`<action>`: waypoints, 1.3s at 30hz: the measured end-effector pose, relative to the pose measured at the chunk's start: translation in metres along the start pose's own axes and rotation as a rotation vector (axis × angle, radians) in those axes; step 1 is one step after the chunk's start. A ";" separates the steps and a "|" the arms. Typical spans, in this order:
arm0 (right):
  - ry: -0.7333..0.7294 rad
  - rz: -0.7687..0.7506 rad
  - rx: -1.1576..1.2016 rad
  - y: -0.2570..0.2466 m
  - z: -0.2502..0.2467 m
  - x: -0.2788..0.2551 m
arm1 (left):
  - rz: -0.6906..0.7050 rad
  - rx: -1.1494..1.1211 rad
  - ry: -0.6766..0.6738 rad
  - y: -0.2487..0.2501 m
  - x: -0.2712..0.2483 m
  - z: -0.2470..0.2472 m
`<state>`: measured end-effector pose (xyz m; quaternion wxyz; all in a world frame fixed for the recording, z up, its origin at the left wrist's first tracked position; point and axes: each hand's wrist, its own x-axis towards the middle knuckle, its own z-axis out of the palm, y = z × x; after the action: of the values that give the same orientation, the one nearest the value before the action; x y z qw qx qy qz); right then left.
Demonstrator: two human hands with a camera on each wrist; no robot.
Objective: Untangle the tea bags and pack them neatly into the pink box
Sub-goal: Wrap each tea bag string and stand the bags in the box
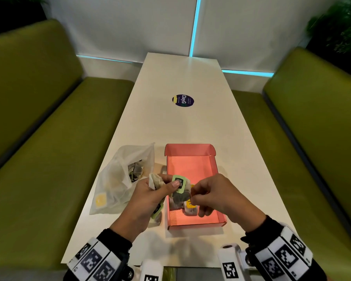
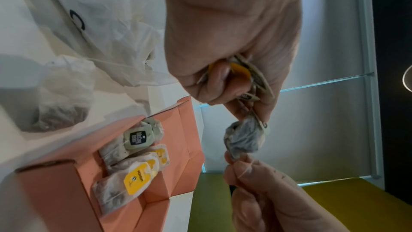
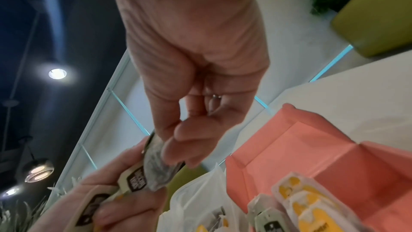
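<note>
A person seated at a white table (image 1: 190,122) holds a tangle of tea bags (image 1: 178,191) above the near left corner of an open pink box (image 1: 190,165). The left hand (image 1: 148,197) grips the cluster, thumb pressed on a green-edged tag (image 1: 178,183) that faces up. The right hand (image 1: 217,194) pinches a thin string (image 1: 193,201) and the lower end of a grey bag (image 2: 244,138) between thumb and forefinger, its other fingers curled. That grey bag hangs between the two hands, its long axis running roughly from one hand to the other.

The pink box lies with its long axis pointing away from the person, lid flap standing at the far end. Several bags already lie in its near end, seemingly side by side: one with a dark-and-green tag (image 2: 138,138), the others with yellow tags (image 2: 137,177). From the head view these are mostly hidden under the hands.

Left of the box, a translucent plastic bag (image 1: 118,179) lies crumpled on the table, more tea bags dimly visible inside. How many bags the left hand holds cannot be told; they are bunched in the fist. Another green-tagged bag shows below the left hand, beside the box, but whether it hangs or rests on the table is unclear. Green benches (image 1: 39,118) flank the table.
</note>
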<state>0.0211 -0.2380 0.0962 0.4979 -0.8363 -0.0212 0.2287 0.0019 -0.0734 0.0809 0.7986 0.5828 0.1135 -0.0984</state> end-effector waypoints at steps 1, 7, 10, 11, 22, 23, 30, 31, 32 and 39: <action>-0.021 0.004 0.012 -0.001 0.001 0.000 | 0.006 -0.007 -0.002 0.001 -0.001 0.001; -0.018 -0.008 0.083 0.000 0.010 0.002 | 0.012 -0.105 -0.024 0.005 -0.006 0.006; -0.050 -0.004 0.153 0.002 0.014 0.001 | 0.009 -0.143 -0.018 0.005 -0.006 0.007; -0.050 -0.010 0.171 0.003 0.015 0.001 | 0.010 -0.160 -0.010 0.006 -0.007 0.007; 0.063 0.040 0.427 0.016 0.012 0.001 | 0.045 -0.189 0.054 0.004 -0.004 0.001; 0.097 0.026 0.407 0.016 0.012 0.001 | 0.049 -0.183 0.050 0.003 -0.004 0.002; 0.239 -0.290 0.251 -0.002 0.014 -0.010 | 0.069 -0.105 0.029 0.000 -0.004 0.004; 0.232 -0.316 0.184 -0.004 0.016 -0.010 | 0.073 -0.094 0.025 0.000 -0.004 0.005; 0.247 -0.333 0.140 -0.005 0.017 -0.010 | 0.074 -0.091 0.018 0.000 -0.005 0.005; 0.271 -0.379 0.149 -0.005 0.004 -0.006 | 0.074 -0.116 0.099 0.001 -0.004 0.005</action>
<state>0.0147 -0.2339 0.1009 0.5906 -0.8013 -0.0936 0.0177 -0.0016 -0.0776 0.0840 0.8274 0.5437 0.1367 -0.0334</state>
